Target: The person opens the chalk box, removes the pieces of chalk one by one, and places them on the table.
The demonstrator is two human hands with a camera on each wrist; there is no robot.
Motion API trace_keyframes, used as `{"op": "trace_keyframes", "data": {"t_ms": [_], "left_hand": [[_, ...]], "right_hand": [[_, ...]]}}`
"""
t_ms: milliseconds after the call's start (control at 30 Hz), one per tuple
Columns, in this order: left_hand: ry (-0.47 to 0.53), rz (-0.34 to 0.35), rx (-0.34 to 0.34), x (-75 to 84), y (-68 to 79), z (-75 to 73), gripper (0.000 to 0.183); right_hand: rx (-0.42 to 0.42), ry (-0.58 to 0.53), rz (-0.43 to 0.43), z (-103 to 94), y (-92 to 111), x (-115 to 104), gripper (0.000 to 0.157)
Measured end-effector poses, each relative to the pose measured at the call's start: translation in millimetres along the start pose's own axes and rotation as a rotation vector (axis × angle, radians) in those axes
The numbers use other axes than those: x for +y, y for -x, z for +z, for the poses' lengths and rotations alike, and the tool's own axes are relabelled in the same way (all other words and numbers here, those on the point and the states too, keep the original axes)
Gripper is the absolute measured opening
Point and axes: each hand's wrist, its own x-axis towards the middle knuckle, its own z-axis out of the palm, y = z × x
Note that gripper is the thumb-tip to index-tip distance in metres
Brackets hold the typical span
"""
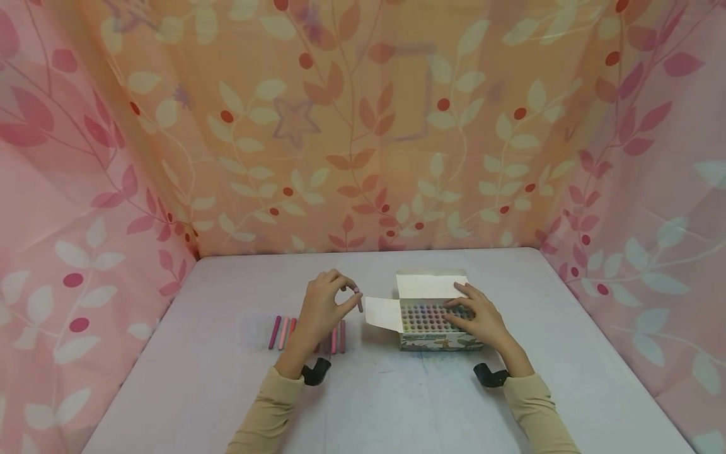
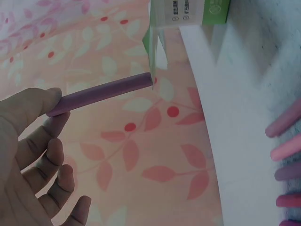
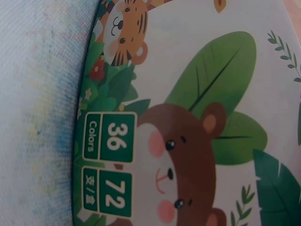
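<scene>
My left hand (image 1: 323, 306) pinches a purple chalk stick (image 2: 103, 94) by one end between thumb and fingertips, the other fingers loosely bent. The stick points down beside the left flap of an open cardboard box (image 1: 439, 342). Upright chalk sticks (image 1: 422, 318) of many colours fill the box in rows, their round ends showing. Over the box's right side lies my right hand (image 1: 479, 317), fingers spread, with thumb and fingertips at the chalk ends and the raised lid. In the right wrist view the printed box wall (image 3: 174, 132) hides that hand.
Left of the box, a row of pink, red and purple chalk sticks (image 1: 275, 332) lies on the white table cloth (image 1: 408, 403), partly behind my left forearm. Patterned curtains (image 1: 351, 126) enclose the table at the back and sides.
</scene>
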Motion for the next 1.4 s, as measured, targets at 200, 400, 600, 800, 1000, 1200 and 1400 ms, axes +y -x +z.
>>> {"op": "trace_keyframes", "data": {"t_ms": [200, 400, 600, 800, 1000, 1200, 1400], "left_hand": [[-0.024, -0.059, -0.035, -11.6, 7.3, -9.6, 0.013], [-0.043, -0.106, -0.055, -26.6, 13.3, -19.1, 0.014], [-0.055, -0.202, -0.098, -42.7, 18.4, -32.4, 0.013], [-0.095, -0.229, -0.146, -60.4, 23.3, -46.9, 0.013], [-0.138, -0.249, -0.188, -78.6, 33.3, -60.7, 0.014], [-0.171, -0.308, -0.257, -95.6, 42.2, -76.0, 0.014], [-0.171, -0.41, -0.378, -107.0, 49.1, -93.1, 0.015]], "right_hand": [[0.0, 0.005, 0.005, 0.1, 0, -1, 0.024], [0.006, 0.004, 0.005, -0.8, 1, -2, 0.023], [0.001, 0.0, 0.001, 0.2, 1, -1, 0.024], [-0.001, 0.002, 0.003, -0.7, 0, -1, 0.024], [-0.007, 0.007, -0.007, -1.7, 0, -2, 0.024], [-0.006, 0.011, -0.011, -1.1, -1, -1, 0.023], [-0.006, 0.0, -0.01, -0.7, -2, 2, 0.024]]}}
